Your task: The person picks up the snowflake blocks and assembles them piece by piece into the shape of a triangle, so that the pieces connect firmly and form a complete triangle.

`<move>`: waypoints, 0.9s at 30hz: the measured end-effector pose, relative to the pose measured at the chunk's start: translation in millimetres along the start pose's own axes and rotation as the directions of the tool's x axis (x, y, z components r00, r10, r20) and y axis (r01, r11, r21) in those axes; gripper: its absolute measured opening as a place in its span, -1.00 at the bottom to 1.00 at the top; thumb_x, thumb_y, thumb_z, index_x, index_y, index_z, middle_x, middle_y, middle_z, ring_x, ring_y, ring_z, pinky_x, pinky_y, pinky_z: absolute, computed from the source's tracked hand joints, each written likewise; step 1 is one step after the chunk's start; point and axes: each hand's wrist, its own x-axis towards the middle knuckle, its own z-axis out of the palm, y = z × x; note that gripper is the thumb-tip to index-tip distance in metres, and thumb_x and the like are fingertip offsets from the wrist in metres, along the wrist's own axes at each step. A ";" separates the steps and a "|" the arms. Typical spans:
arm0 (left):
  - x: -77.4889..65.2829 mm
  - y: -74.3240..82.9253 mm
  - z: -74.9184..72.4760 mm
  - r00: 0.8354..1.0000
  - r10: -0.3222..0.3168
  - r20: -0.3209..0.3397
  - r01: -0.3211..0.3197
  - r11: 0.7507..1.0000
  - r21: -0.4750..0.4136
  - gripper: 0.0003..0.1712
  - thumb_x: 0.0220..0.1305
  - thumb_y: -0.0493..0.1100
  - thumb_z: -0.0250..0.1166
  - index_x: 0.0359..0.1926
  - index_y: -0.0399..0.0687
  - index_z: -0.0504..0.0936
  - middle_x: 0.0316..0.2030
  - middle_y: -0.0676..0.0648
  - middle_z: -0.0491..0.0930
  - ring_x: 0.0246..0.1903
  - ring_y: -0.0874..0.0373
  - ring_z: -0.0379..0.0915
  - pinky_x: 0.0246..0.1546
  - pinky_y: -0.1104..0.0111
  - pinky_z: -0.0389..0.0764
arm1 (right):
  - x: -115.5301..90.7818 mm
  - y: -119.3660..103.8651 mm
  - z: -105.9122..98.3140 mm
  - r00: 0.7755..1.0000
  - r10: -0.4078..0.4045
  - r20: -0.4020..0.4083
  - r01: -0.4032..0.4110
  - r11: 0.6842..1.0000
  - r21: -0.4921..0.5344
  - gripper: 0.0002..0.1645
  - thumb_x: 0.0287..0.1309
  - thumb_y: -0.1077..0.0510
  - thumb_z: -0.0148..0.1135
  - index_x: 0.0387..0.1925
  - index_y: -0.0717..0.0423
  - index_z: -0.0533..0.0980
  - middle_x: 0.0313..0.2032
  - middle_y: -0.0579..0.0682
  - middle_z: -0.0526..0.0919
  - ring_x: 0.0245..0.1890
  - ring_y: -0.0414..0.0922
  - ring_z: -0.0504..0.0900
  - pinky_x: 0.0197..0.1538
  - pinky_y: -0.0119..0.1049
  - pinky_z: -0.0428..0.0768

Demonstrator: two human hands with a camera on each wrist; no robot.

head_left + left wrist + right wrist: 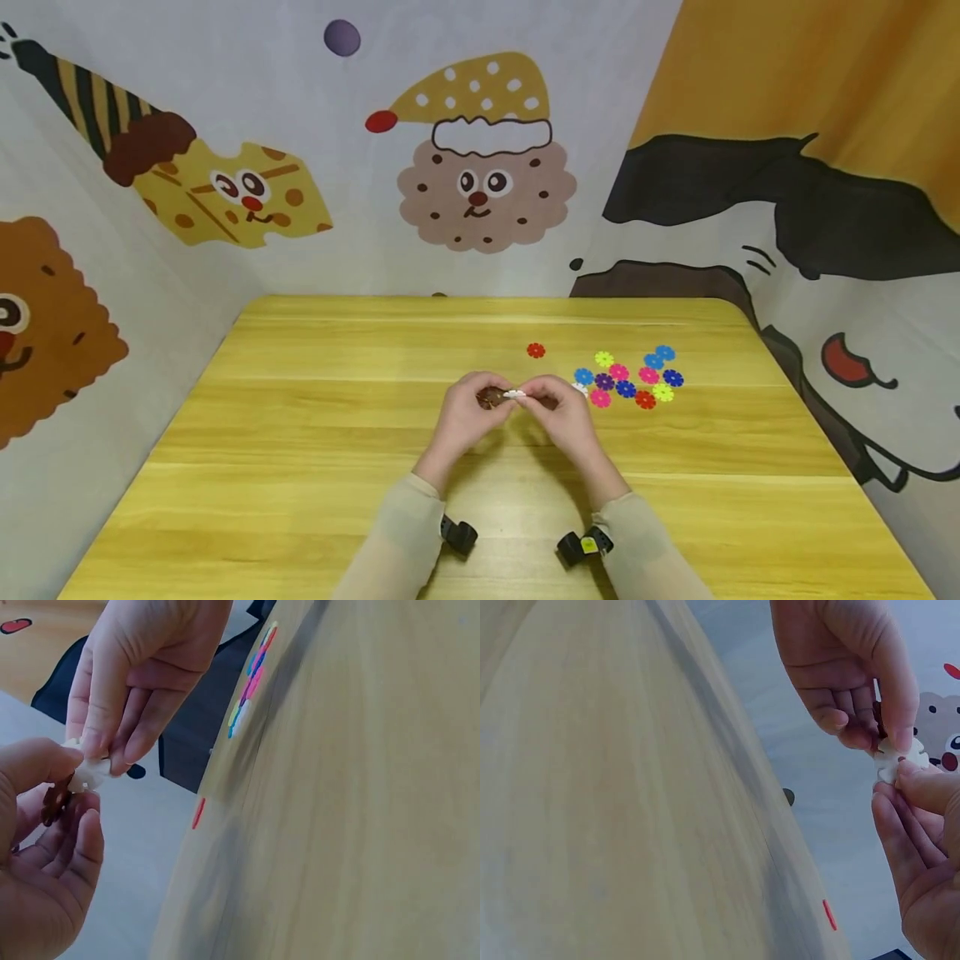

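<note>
Over the middle of the table, both hands meet at a white notched plastic disc. My left hand pinches the disc between thumb and fingers, and a brown notched piece shows within the same hand. How the brown and white pieces join is hard to tell. From the other side, my right hand pinches the white disc, with its thumb on the face. Some brown also shows under the right fingers in the head view. The fingers hide part of the pieces.
Right of the hands lies a loose group of flat notched discs, among them a purple disc, a yellow disc and a red disc. One more red disc lies apart, beyond the hands. A printed curtain hangs behind the wooden table.
</note>
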 end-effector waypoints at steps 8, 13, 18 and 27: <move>-2.5 -6.2 2.1 0.999 -0.025 -0.040 0.020 0.994 -0.109 -0.85 0.15 -0.36 0.42 -0.22 -0.24 0.68 -0.34 -0.01 0.65 -0.37 0.16 0.55 -0.36 0.36 0.63 | -2.6 -20.9 -4.7 0.999 -0.018 0.051 0.018 1.000 0.000 -0.91 0.11 0.46 0.35 -0.29 0.40 0.62 -0.34 0.23 0.69 -0.31 -0.13 0.64 -0.15 -0.27 0.67; -2.7 -7.7 1.0 0.997 -0.063 -0.042 0.057 0.990 -0.128 -0.87 0.17 -0.36 0.40 -0.23 -0.22 0.70 -0.34 0.00 0.65 -0.39 0.15 0.54 -0.40 0.37 0.61 | -3.2 -11.1 -17.9 0.997 -0.004 0.071 0.006 1.000 -0.027 -0.86 0.15 0.44 0.33 -0.22 0.42 0.60 -0.27 0.25 0.69 -0.26 -0.14 0.64 -0.11 -0.33 0.63; -3.2 -9.4 -1.2 0.996 -0.084 -0.043 0.077 0.986 -0.149 -0.90 0.18 -0.36 0.39 -0.30 -0.11 0.71 -0.36 -0.01 0.65 -0.42 0.16 0.50 -0.41 0.37 0.58 | -5.9 -1.1 -48.7 0.996 0.078 0.047 -0.073 0.992 -0.103 -0.83 0.20 0.41 0.30 -0.16 0.42 0.58 -0.21 0.28 0.67 -0.23 -0.14 0.62 -0.12 -0.45 0.58; -4.1 -10.8 -6.9 0.996 -0.090 -0.027 0.084 0.983 -0.164 -0.91 0.18 -0.37 0.39 -0.31 -0.14 0.71 -0.35 -0.04 0.65 -0.41 0.15 0.48 -0.39 0.38 0.57 | -13.9 53.3 -121.4 0.981 0.193 -0.007 -0.189 0.949 -0.252 -0.70 0.28 0.23 0.31 -0.04 0.36 0.56 -0.17 0.21 0.68 -0.23 -0.30 0.60 -0.11 -0.54 0.54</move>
